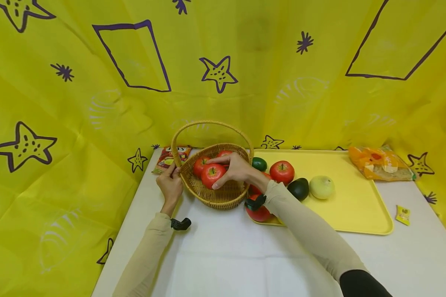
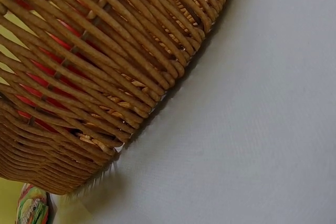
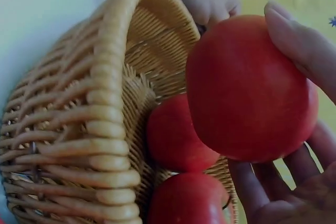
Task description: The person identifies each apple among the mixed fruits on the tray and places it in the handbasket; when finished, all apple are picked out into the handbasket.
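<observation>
At the left, the left hand (image 1: 170, 189) has its grip pinching the side of the wicker basket (image 1: 223, 203), near the foot of the tall handle, with a red snack packet (image 1: 165, 159) lying just behind it on the white surface (image 1: 223, 255). Inside the basket, toward the back, sit two red apples (image 1: 199, 166). At the basket's opening, the right hand (image 1: 235, 166) holds a third apple (image 1: 212, 176) — its grip is curled round the fruit, thumb on one side and fingers on the other. Next comes the yellow tray (image 1: 357, 202), bearing a dark green fruit (image 1: 259, 164), a red apple, a blackish-green fruit (image 1: 298, 189) and, just beside that, a pale yellow round fruit (image 1: 321, 187); more red fruit (image 1: 258, 214) is partly hidden by the right wrist. An orange bag (image 1: 380, 163) covers the tray's far right corner, and a small yellow packet (image 1: 403, 215) lies just beside the tray's right edge.
</observation>
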The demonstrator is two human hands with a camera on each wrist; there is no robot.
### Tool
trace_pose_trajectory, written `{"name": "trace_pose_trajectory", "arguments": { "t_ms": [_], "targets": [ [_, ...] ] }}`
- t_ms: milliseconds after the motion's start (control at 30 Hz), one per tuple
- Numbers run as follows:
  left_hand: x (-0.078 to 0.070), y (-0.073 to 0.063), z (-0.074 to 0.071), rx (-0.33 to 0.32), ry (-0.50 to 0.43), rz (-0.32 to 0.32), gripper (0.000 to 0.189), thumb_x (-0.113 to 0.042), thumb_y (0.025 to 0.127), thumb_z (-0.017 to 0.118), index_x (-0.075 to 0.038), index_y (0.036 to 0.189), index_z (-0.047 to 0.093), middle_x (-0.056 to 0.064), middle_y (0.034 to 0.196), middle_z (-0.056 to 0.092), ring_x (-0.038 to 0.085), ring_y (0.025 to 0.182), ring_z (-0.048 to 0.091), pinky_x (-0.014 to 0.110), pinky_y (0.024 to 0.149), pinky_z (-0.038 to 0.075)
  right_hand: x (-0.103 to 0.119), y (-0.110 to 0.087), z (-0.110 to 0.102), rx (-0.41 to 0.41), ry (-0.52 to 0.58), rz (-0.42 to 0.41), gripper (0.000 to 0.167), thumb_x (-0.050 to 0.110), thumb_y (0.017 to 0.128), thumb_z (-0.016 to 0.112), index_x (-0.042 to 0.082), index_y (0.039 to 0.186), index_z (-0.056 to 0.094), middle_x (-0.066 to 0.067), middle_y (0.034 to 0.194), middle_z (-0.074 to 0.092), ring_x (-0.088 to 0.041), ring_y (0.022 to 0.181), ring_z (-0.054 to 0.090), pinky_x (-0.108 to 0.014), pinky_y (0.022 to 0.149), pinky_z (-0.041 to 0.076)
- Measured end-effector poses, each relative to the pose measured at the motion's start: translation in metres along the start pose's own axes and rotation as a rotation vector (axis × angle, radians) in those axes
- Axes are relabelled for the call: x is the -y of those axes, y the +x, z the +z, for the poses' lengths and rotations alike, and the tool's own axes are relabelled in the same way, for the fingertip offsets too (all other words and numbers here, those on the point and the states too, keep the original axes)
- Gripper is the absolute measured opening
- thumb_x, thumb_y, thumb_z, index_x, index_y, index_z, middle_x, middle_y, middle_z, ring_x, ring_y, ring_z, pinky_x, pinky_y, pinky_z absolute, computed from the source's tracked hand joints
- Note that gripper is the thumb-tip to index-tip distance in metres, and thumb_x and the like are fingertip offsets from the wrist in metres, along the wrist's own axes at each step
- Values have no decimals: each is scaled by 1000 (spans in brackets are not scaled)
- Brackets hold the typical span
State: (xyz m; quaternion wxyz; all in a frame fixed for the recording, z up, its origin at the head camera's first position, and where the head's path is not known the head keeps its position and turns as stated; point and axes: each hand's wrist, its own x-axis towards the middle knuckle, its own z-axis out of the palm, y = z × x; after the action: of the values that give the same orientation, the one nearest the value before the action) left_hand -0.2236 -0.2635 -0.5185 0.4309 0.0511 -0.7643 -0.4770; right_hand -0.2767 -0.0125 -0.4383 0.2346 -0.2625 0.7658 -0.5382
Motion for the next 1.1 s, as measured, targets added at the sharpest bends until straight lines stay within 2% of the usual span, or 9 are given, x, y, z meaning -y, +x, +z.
{"name": "trace_pose_trajectory", "arguments": {
  "t_ms": [200, 533, 867, 1100],
  "targets": [
    [2, 0, -1, 3, -4, 6, 23, 13, 93, 69, 10, 114, 78, 31, 99, 77, 47, 86, 77, 0, 74, 47, -7, 16, -1, 34, -65, 10, 78, 16, 64, 103, 21, 136, 75, -10, 141, 65, -26, 125, 61, -40, 105, 55],
    [6, 0, -1, -2, 16, 10, 23, 11, 93, 72, 6, 114, 80, 27, 99, 79, 44, 86, 77, 2, 74, 47, -7, 28, 3, 99, -47, 55, 78, 14, 61, 104, 23, 133, 77, -9, 143, 66, -25, 124, 63, -39, 105, 55],
    [4, 1, -2, 19, -3, 7, 24, 12, 94, 70, 7, 115, 79, 29, 100, 78, 46, 88, 77, 2, 75, 48, 1, 36, 5, 98, -70, 115, 76, 8, 59, 105, 20, 130, 79, -9, 139, 71, -24, 122, 66, -37, 102, 57],
    [6, 1, -2, 16, 17, 15, 23, 12, 93, 70, 8, 114, 79, 29, 99, 78, 46, 87, 77, 2, 75, 47, 5, 38, 8, 143, -173, 122, 73, 13, 59, 105, 24, 127, 81, -6, 141, 71, -22, 128, 63, -36, 105, 55]
  ]
}}
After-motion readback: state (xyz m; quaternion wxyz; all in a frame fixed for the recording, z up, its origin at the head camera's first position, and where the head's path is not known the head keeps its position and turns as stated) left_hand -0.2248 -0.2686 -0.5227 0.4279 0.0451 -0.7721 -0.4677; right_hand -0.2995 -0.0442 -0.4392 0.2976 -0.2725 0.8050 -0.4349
